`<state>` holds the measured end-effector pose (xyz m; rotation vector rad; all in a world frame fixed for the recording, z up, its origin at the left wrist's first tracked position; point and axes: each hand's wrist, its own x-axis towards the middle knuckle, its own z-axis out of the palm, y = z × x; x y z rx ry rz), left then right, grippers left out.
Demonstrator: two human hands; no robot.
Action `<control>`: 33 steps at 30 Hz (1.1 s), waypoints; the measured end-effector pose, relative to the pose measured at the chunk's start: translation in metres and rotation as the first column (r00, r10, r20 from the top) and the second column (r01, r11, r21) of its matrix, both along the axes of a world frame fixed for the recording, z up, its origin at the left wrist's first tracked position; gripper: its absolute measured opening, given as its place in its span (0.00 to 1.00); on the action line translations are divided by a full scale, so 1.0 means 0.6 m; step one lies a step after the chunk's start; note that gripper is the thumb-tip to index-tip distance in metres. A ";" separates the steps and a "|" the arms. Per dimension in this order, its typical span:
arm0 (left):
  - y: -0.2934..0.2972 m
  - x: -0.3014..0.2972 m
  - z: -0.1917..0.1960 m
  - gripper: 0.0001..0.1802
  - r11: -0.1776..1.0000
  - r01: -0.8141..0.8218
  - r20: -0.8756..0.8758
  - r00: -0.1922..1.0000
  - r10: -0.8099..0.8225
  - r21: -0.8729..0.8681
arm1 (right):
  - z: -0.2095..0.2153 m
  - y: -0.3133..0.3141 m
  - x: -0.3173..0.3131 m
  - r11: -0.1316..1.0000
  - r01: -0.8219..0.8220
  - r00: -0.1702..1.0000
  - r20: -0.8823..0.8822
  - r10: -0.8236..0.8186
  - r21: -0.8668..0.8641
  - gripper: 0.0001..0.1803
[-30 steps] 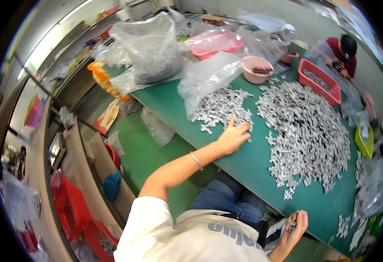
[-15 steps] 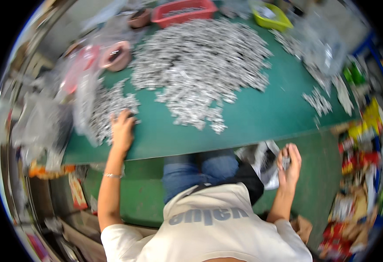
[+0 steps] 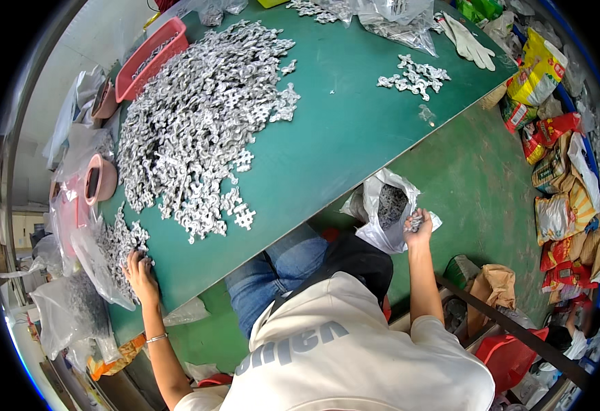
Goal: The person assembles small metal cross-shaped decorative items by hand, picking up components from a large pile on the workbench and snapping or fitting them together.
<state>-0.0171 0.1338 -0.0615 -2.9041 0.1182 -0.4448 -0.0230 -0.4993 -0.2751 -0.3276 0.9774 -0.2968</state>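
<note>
My left hand [image 3: 140, 277] rests with its fingers spread at the edge of a small pile of silver metal parts [image 3: 123, 236], on the left of the green table [image 3: 327, 130]. Beyond the table's front edge, my right hand [image 3: 420, 229] is closed palm up around several small silver metal parts [image 3: 416, 220]. It is right beside the mouth of a white plastic bag [image 3: 380, 238], which stands on the floor with dark grey pieces inside. A much larger heap of similar knobbly metal parts [image 3: 190, 123] covers the table's left half.
A red basket [image 3: 127, 81] and pink pots [image 3: 106, 179] line the far left side, near clear plastic bags [image 3: 67, 301]. At the right lie a small group of parts [image 3: 420, 77] and a white glove [image 3: 466, 41]. Coloured sacks [image 3: 553, 212] and a red chair [image 3: 509, 356] stand on the floor.
The view has turned toward the right. My right hand has come to the bag's mouth, still holding metal parts. My left hand stays at the small pile.
</note>
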 end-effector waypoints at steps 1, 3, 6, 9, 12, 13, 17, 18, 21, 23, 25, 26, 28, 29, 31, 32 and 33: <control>0.000 -0.002 0.000 0.05 1.000 0.000 0.003 1.000 0.000 0.003 | -0.018 0.003 0.001 1.000 0.006 0.998 -0.061 -0.006 0.003 0.09; -0.001 -0.002 -0.001 0.05 0.997 -0.025 -0.016 1.000 0.026 0.066 | -0.056 -0.005 0.005 1.000 -0.015 0.998 -0.061 0.015 0.003 0.09; -0.015 0.000 0.000 0.06 0.996 -0.051 -0.026 0.998 0.052 0.069 | -0.133 -0.024 0.018 0.912 -0.313 0.925 -0.301 0.230 -0.265 0.17; -0.007 -0.028 -0.008 0.07 0.991 -0.113 -0.012 0.993 0.114 0.069 | -0.173 -0.002 0.024 0.598 -0.667 0.693 -0.664 0.280 -0.444 0.31; -0.023 0.005 0.003 0.10 0.992 -0.061 0.001 0.998 0.062 0.107 | -0.283 -0.071 0.003 0.669 -0.683 0.694 -0.546 0.469 -0.294 0.28; -0.028 0.016 0.009 0.10 0.997 -0.039 -0.001 0.999 0.039 0.068 | -0.302 -0.078 0.008 0.717 -0.572 0.807 -0.426 0.408 -0.397 0.26; -0.012 -0.031 0.009 0.10 0.997 -0.070 0.003 0.998 0.070 0.031 | -0.050 0.063 0.059 0.167 -0.359 0.928 -0.370 -0.035 -0.918 0.18; -0.013 -0.031 0.011 0.11 0.997 -0.073 0.013 0.997 0.073 0.014 | 0.030 0.085 0.073 -0.012 -0.248 0.966 -0.246 -0.078 -0.969 0.16; -0.026 -0.028 0.021 0.13 0.998 -0.056 0.041 0.998 0.057 -0.033 | 0.249 0.164 0.087 -0.365 -0.066 0.997 -0.073 0.006 -0.929 0.15; -0.053 -0.023 0.022 0.15 0.989 -0.074 0.133 0.987 0.091 -0.130 | 0.320 0.213 0.099 -0.276 -0.009 0.948 -0.097 0.304 -0.961 0.12; -0.085 -0.022 0.013 0.14 0.962 -0.073 0.213 0.968 0.132 -0.265 | 0.386 0.284 0.122 -0.204 0.035 0.717 -0.117 0.687 -0.978 0.07; -0.109 -0.016 0.009 0.14 0.941 -0.077 0.190 0.971 0.146 -0.328 | 0.405 0.314 0.137 -0.276 0.103 0.565 -0.172 0.807 -0.956 0.09; -0.159 -0.006 0.010 0.15 0.840 -0.041 0.142 0.980 0.139 -0.541 | 0.416 0.374 0.165 -0.326 0.209 0.364 -0.236 0.901 -0.922 0.10; -0.183 0.003 0.010 0.16 0.737 0.005 0.123 0.987 0.106 -0.675 | 0.408 0.400 0.180 -0.345 0.256 0.364 -0.241 0.900 -0.903 0.10; -0.230 0.014 0.021 0.19 0.675 -0.010 0.032 0.998 0.050 -0.738 | 0.395 0.439 0.201 -0.439 0.299 0.426 -0.293 0.856 -0.847 0.10; -0.249 0.018 0.027 0.21 0.628 -0.009 0.014 0.999 0.032 -0.778 | 0.385 0.449 0.206 -0.451 0.305 0.425 -0.304 0.853 -0.839 0.10; -0.263 0.021 0.028 0.22 0.577 -0.007 -0.002 1.000 0.011 -0.817 | 0.376 0.457 0.211 -0.523 0.281 0.442 -0.375 0.815 -0.805 0.09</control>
